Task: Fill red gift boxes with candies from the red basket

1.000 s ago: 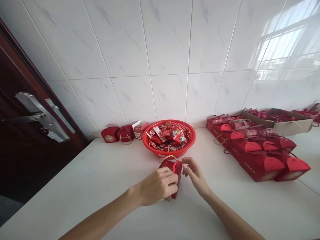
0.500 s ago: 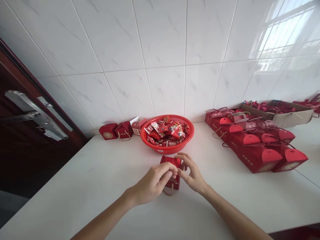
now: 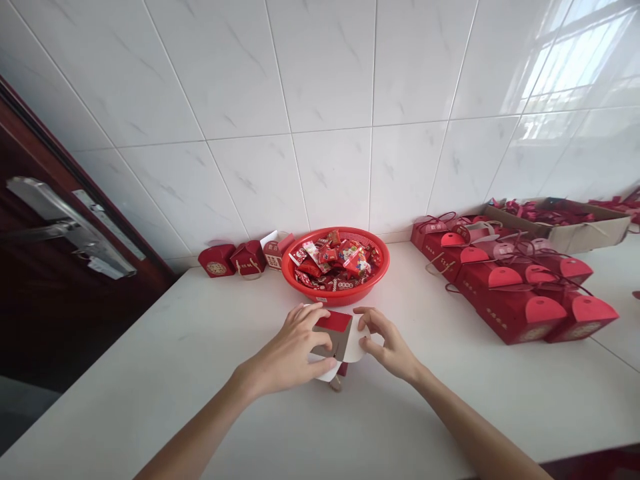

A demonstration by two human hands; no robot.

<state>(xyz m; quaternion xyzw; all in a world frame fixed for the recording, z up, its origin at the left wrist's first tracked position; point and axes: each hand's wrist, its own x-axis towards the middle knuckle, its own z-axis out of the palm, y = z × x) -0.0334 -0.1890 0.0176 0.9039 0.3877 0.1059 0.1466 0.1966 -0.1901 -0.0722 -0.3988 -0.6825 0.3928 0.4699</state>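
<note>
Small red cardboard box with white flaps sits on the white tabletop, between both hands, lid spread open. Left hand: fingers apart, over its left side. Right hand: thumb and fingers at the right flap (can't tell if it's actually pinched). Should be light, stiff enough but easy to crease; take it by side walls or flap edges. Beige cord handle on the near side looks soft.

Just beyond: round red plastic basket of wrapped sweets; its sticker and the wrapper print are too small to read. Right: dark-red gift boxes, gold lettering, one top apparently 歡喜.
</note>
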